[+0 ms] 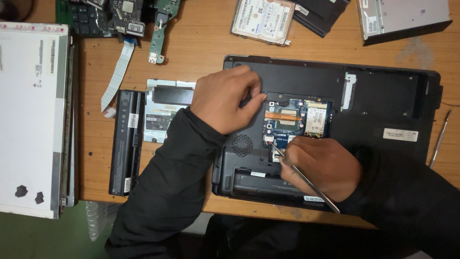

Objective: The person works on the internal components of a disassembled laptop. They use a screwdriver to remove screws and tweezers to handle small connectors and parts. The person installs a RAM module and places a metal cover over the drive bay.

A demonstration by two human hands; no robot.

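Right hand (320,165) pinches slim, stiff tweezers (306,180) mid-shaft over fragile circuit board (294,120); left hand (227,98), fingers curled, steadies the laptop base (383,96).

Black laptop base (373,100) on the brown wooden table (201,52); left of it, a black battery (125,142); inside it, a blue circuit board (287,125).

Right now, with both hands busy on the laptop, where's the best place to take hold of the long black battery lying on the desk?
Probably the middle of the battery, across its narrow width, coming from above. It lies flat with its long axis running away from the person. Its left edge faces bare wooden desk, but its right edge sits against a metal cover plate, so there is little finger room there.
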